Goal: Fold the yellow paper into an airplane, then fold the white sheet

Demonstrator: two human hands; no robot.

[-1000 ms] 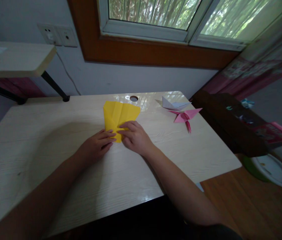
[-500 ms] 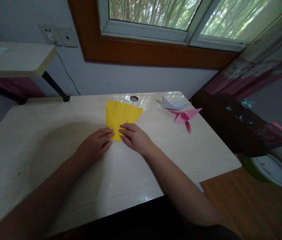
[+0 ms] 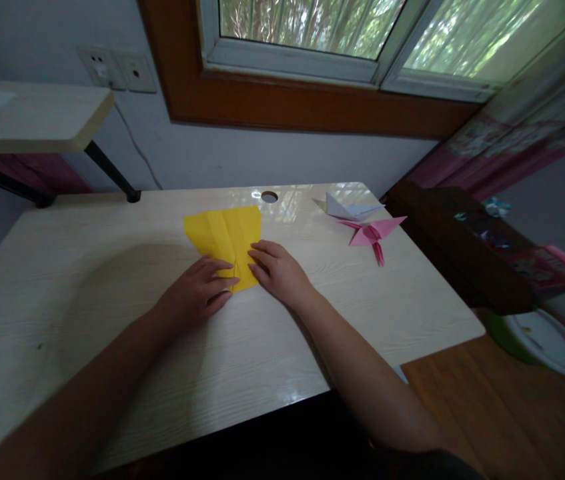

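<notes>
pale wood-grain desk (image 3: 112, 280) with a glossy sheen sits under a window with a brown frame, and near its far edge is a round cable hole (image 3: 269, 197). just on the near side of that hole lies the yellow paper (image 3: 225, 237), a folded sheet with creases running along it, wide at the far end and narrowing to a point toward the person. left hand (image 3: 197, 293) rests flat with its fingers loosely spread, fingertips pressing the near tip of the paper. right hand (image 3: 277, 273) lies just beside it, fingers extended and together, touching the paper's right edge; neither hand grips anything. the paper's near tip is partly hidden under the fingers. to the right of the hole sit a white folded paper figure (image 3: 347, 208) and a pink folded paper figure (image 3: 372, 235), touching or nearly so. dark furniture further right is dim and hard to make out.
</notes>
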